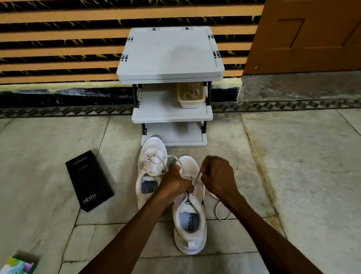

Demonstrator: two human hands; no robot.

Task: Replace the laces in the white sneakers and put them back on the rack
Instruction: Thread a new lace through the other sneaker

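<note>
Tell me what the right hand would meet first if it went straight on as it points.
Probably the toe of the nearer sneaker; the right hand holds its lace above it, so depth is unclear.

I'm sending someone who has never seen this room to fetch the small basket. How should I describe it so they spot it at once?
Against the orange-and-black striped wall stands a grey three-tier rack. On its middle shelf, at the right end, sits the basket. It is the only item seen on the rack, tan and woven-looking with a white base.
</note>
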